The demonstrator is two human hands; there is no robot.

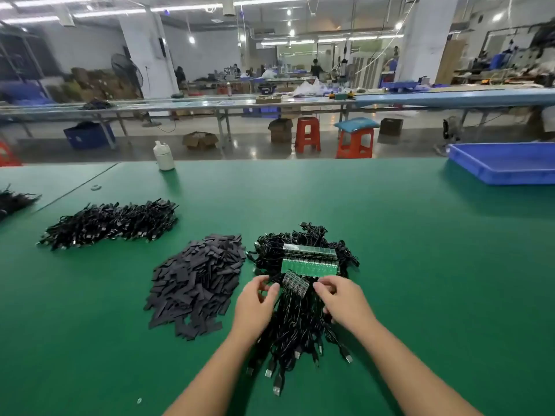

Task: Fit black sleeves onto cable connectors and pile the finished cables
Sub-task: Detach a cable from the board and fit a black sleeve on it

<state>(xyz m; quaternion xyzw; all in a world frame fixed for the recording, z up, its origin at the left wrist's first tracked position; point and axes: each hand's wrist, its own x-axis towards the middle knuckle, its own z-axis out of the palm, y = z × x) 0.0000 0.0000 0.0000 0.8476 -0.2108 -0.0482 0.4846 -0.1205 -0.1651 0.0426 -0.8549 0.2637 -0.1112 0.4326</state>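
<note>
A strip of small circuit boards (295, 283) on wired cables (295, 322), lying near the middle of the green desk (420, 265), is pinched at either end by the fingers of the left hand (255, 301) and right hand (342, 298). Judging by this, one cable is being separated for sleeving. The next move calls for a black sleeve from the heap (198, 280) at nine o'clock; finished cables (111, 223) are piled at ten o'clock.

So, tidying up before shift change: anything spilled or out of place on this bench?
Nothing spilled. A small pale scrap lies alone on the green mat near the front edge, and a little ring-shaped bit sits apart near the white bottle.
</note>
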